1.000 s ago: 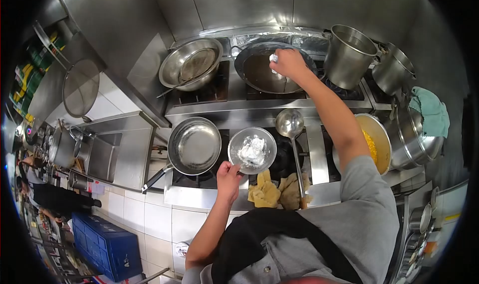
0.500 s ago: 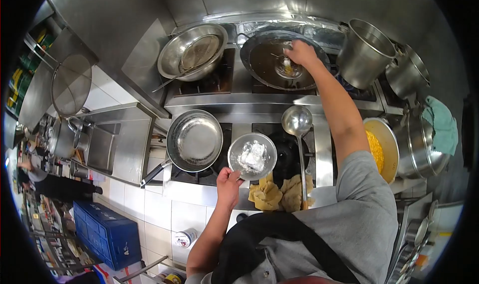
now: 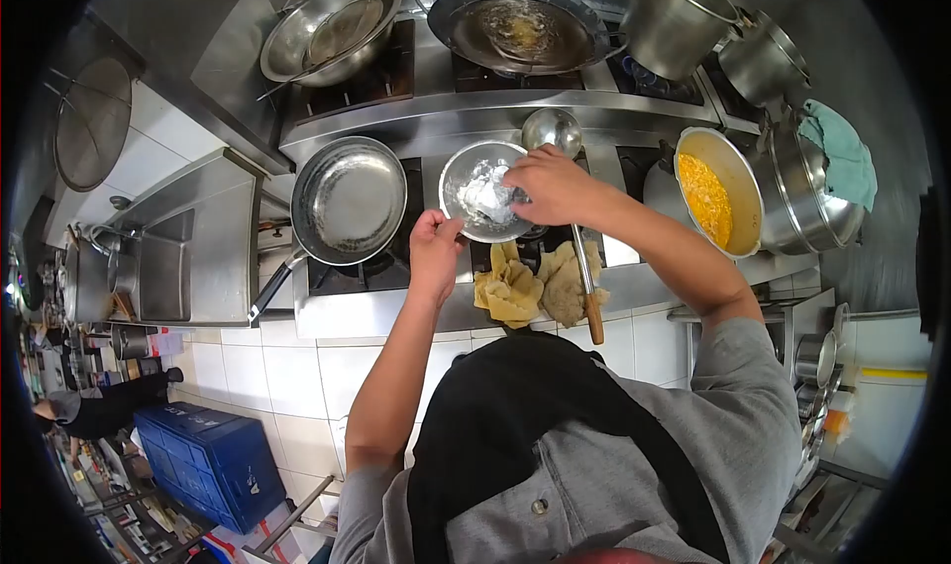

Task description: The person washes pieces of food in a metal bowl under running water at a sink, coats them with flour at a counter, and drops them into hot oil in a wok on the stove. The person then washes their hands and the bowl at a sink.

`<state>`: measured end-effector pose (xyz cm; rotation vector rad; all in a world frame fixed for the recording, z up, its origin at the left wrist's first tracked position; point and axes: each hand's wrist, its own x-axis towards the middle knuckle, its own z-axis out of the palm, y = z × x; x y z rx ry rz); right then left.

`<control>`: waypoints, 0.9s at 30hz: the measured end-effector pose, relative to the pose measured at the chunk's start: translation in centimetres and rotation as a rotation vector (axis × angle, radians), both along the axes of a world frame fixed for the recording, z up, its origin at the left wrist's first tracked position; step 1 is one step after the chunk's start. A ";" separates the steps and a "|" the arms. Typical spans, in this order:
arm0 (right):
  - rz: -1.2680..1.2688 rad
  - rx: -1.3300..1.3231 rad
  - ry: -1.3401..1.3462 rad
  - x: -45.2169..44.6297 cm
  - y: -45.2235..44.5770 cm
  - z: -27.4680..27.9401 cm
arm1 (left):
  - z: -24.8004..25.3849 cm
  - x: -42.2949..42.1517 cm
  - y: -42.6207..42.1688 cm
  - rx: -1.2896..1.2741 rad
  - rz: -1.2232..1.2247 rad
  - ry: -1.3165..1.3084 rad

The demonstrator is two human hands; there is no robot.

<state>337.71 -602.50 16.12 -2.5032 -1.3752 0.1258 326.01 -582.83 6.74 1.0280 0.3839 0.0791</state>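
Note:
My left hand [image 3: 436,250] pinches the lower left rim of a metal bowl [image 3: 466,225]. White powdery stuff [image 3: 482,192] lies inside it. My right hand [image 3: 543,186] reaches over the bowl's right rim, fingertips bent at the powder; whether they grip some is hidden. Beyond, a wide dark wok [image 3: 451,27] holds liquid with a bubbling yellowish patch in the middle. A ladle [image 3: 586,277] lies just right of the bowl, its cup partly behind my right hand. Below the bowl are crumpled yellowish cloths [image 3: 508,289].
An empty frying pan [image 3: 351,200] rests left of the bowl. At right stand a pot of yellow food [image 3: 705,198], steel pots [image 3: 679,24] and a green cloth [image 3: 840,153]. A large bowl with a strainer [image 3: 287,49] sits at back left. A person [image 3: 109,406] is far left.
My right hand has come back from the wok to the bowl. The liquid in the wok now bubbles around a yellowish patch. The view has tilted down; my left hand still holds the bowl.

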 end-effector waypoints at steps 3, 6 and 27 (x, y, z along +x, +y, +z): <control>0.013 -0.080 -0.073 -1.6 0.7 0.2 | 1.0 -0.7 -0.7 -0.023 0.024 -0.039; 0.196 -0.148 -0.315 -1.3 1.5 0.5 | 0.9 -1.1 -0.5 0.016 0.004 -0.040; -0.478 0.362 -0.060 26.6 3.7 1.3 | 2.0 11.4 -2.6 -0.060 0.058 -0.015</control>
